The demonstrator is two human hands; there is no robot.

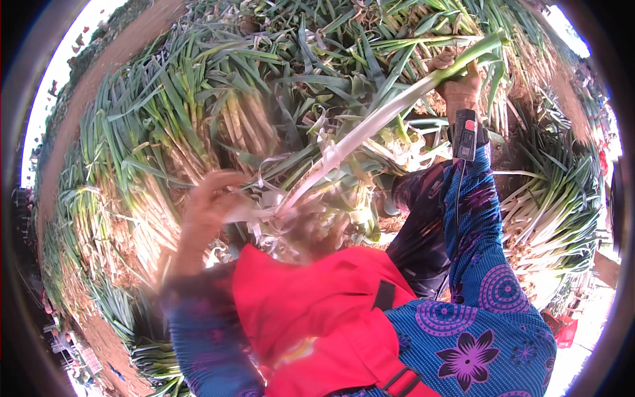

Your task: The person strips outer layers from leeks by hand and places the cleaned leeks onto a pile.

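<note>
My right hand [458, 79] is wrapped round the green upper part of a long leek [360, 135]. The leek slants down to the left across the middle, its white stalk bare and its root end low near my lap. Close to that root end is my left hand [215, 198], smeared by motion with the fingers curled. A pale blurred strip of leek skin [248, 210] shows between those fingers and the stalk; whether they grip it is not clear. Loose peeled skins and leaf scraps [311, 228] lie beneath the root end.
Bundles of unpeeled leeks [172, 126] with brownish stalks stand at the left, and more lie at the far side. At the right is a pile of white-stalked leeks [552, 221]. A red apron [311, 304] covers my lap. A small black device [465, 135] is strapped to my right wrist.
</note>
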